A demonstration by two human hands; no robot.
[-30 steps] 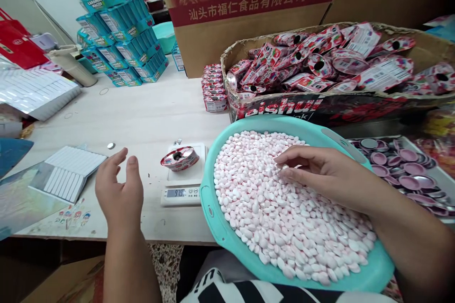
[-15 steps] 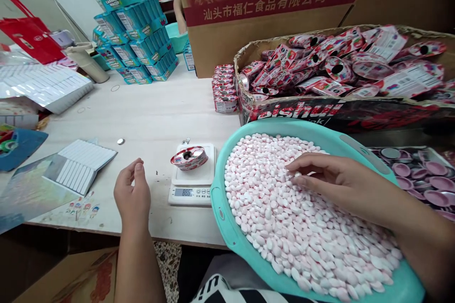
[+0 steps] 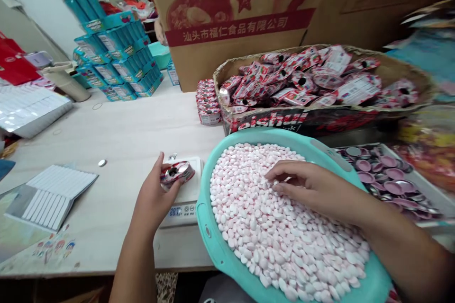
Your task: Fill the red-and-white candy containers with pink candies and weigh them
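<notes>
My left hand grips a small red printed candy tin, thumb and fingers around its left end. The tin's round opening faces up. It is at the white digital scale; I cannot tell whether it still rests on the plate. My left wrist partly covers the scale's edge. In a large turquoise basin lies a heap of pale pink and white oval candies. My right hand rests on this heap with its fingers curled together; what is between the fingertips is hidden.
Behind the basin, a torn cardboard box holds many red tins. A stack of tins stands beside it. Pink and silver caps fill a tray at right. Turquoise packs, a large carton and a loose cap are around.
My left hand has moved right, from beside the scale to the tin, and closed on it. My right hand stays in the candies. The view has turned to the right.
</notes>
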